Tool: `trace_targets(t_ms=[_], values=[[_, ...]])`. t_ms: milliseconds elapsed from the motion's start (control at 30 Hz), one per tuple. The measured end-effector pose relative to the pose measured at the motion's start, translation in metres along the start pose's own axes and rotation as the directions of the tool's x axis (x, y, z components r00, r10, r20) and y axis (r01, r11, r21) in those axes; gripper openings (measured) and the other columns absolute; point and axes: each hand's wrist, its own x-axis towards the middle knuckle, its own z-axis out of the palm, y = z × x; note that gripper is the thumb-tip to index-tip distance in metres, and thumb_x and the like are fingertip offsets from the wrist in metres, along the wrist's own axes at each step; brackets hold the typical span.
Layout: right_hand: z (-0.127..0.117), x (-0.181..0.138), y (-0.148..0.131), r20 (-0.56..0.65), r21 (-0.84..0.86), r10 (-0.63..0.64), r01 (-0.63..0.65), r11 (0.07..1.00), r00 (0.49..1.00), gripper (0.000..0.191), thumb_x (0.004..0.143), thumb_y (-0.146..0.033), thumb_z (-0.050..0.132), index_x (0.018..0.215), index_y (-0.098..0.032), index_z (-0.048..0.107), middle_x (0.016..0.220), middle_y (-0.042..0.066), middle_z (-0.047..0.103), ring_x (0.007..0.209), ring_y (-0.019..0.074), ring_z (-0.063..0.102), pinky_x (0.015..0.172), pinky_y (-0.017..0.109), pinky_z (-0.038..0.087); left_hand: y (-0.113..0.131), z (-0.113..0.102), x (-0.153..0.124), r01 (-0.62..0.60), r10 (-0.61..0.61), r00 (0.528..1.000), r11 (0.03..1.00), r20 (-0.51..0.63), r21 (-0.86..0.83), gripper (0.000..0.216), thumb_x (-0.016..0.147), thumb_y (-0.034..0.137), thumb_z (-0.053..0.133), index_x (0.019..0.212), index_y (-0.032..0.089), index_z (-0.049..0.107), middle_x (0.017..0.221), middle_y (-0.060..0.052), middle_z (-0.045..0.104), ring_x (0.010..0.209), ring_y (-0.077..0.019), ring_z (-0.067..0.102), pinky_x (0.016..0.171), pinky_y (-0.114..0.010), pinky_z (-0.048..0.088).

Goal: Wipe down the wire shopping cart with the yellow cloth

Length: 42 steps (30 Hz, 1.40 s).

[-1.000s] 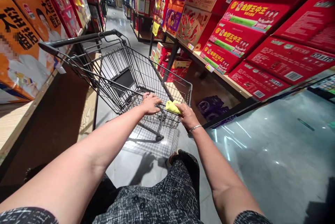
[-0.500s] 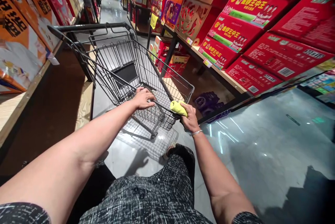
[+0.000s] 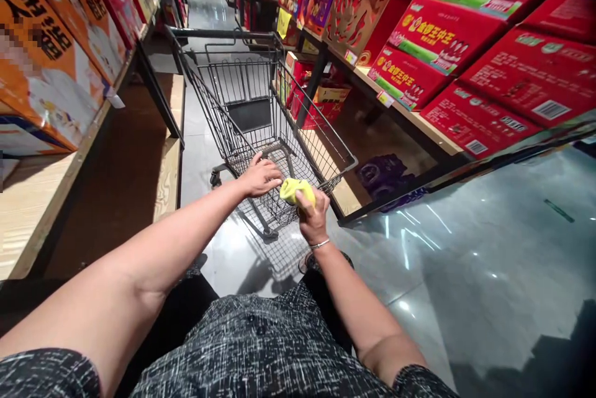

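Note:
A black wire shopping cart (image 3: 249, 115) stands in the aisle, its handle at the far end and its near end below my hands. My left hand (image 3: 262, 177) is curled over the near left corner of the cart's rim. My right hand (image 3: 313, 217), with a thin bracelet at the wrist, is closed on a folded yellow cloth (image 3: 295, 189). The cloth is at the near rim of the cart, close to my left fingertips. The hands hide part of that rim. Inside the basket only bare wire and a dark panel (image 3: 250, 116) show.
Red cartons (image 3: 431, 44) are stacked on the right shelf (image 3: 419, 115), with purple packs (image 3: 385, 177) below. Orange boxes (image 3: 60, 44) stand on the left shelf (image 3: 41, 184). Both shelves' edges are close to the cart. Shiny grey floor (image 3: 447, 249) runs to the right.
My right hand has moved left along the near rim with the yellow cloth, closer to my left hand. The cart appears turned and shifted slightly right in view. My left hand keeps its place on the rim.

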Motion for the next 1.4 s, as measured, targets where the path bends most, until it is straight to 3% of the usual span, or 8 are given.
trace_targets(t_ms=[167,367,533,700,933,1100,1200,1400], values=[[0.053,-0.050,0.000,0.206,-0.027,-0.071,0.079,0.997,0.976,0.042,0.091,-0.018,0.059,0.116,-0.051,0.069,0.122,0.004,0.052,0.120,0.0271,0.041,0.102,0.047,0.042,-0.022,-0.006,-0.007,0.036,-0.036,0.999,0.999,0.008,-0.035,0.031,0.093,0.043,0.046,0.098,0.026,0.072,0.116,-0.003,0.067,0.129,-0.0246,0.046,0.120,-0.057,-0.006],[0.095,-0.078,-0.003,0.539,-0.056,-0.090,0.142,0.988,0.838,0.039,0.085,-0.013,0.066,0.105,-0.046,0.074,0.126,0.001,0.061,0.117,0.0284,0.046,0.094,0.047,0.043,-0.038,-0.013,-0.010,0.095,-0.095,0.995,0.993,-0.005,-0.066,0.026,0.088,0.041,0.054,0.095,0.025,0.073,0.113,-0.004,0.070,0.133,-0.0260,0.043,0.122,-0.055,0.011],[0.069,-0.040,-0.019,0.442,0.055,-0.327,0.339,0.939,0.835,0.032,0.095,-0.021,0.056,0.110,-0.044,0.072,0.128,-0.003,0.061,0.116,0.0260,0.046,0.096,0.042,0.039,-0.054,-0.014,-0.018,0.053,-0.057,0.997,0.994,-0.047,-0.097,0.022,0.085,0.034,0.056,0.082,0.021,0.073,0.108,-0.006,0.071,0.137,-0.0269,0.039,0.118,-0.043,0.032],[0.027,0.013,-0.047,0.060,-0.013,-0.402,0.404,0.915,0.914,0.047,0.095,-0.016,0.052,0.135,-0.040,0.058,0.133,0.001,0.058,0.119,0.0242,0.043,0.098,0.040,0.037,-0.058,-0.006,-0.037,0.036,-0.050,0.989,0.994,-0.141,-0.098,0.026,0.088,0.035,0.052,0.082,0.021,0.074,0.111,-0.006,0.069,0.143,-0.0300,0.030,0.122,-0.050,0.024],[-0.001,0.048,-0.064,0.330,-0.074,-0.260,0.300,0.951,0.907,0.059,0.085,-0.007,0.053,0.137,-0.034,0.057,0.138,0.002,0.056,0.111,0.0252,0.045,0.086,0.037,0.039,-0.057,0.005,-0.062,0.159,-0.165,0.954,0.986,-0.250,-0.043,0.034,0.093,0.033,0.040,0.092,0.023,0.072,0.130,-0.004,0.059,0.148,-0.0286,0.022,0.120,-0.053,0.029],[-0.067,0.071,0.008,0.491,-0.236,0.085,0.039,0.971,0.867,0.063,0.078,-0.001,0.050,0.134,-0.027,0.061,0.126,0.006,0.061,0.102,0.0231,0.046,0.084,0.033,0.040,-0.065,0.002,-0.063,0.136,-0.151,0.959,0.988,-0.240,-0.079,0.029,0.088,0.026,0.044,0.097,0.022,0.072,0.130,-0.004,0.059,0.147,-0.0293,0.024,0.121,-0.052,0.028],[-0.101,0.082,0.047,0.383,-0.480,0.344,-0.134,0.867,0.857,0.057,0.082,-0.007,0.047,0.135,-0.026,0.060,0.126,0.011,0.058,0.101,0.0264,0.045,0.080,0.035,0.040,-0.067,0.002,-0.060,0.114,-0.140,0.959,0.987,-0.246,-0.114,0.032,0.082,0.021,0.047,0.103,0.021,0.071,0.129,-0.006,0.060,0.147,-0.0311,0.023,0.121,-0.053,0.025],[-0.057,0.073,0.007,0.273,-0.436,0.368,-0.226,0.871,0.889,0.051,0.085,-0.021,0.053,0.136,-0.022,0.058,0.122,0.017,0.053,0.100,0.0294,0.043,0.083,0.041,0.042,-0.062,0.006,-0.055,0.153,-0.201,0.949,0.968,-0.243,-0.200,0.031,0.088,0.031,0.049,0.106,0.020,0.072,0.127,-0.007,0.060,0.148,-0.0337,0.018,0.123,-0.056,0.017]])
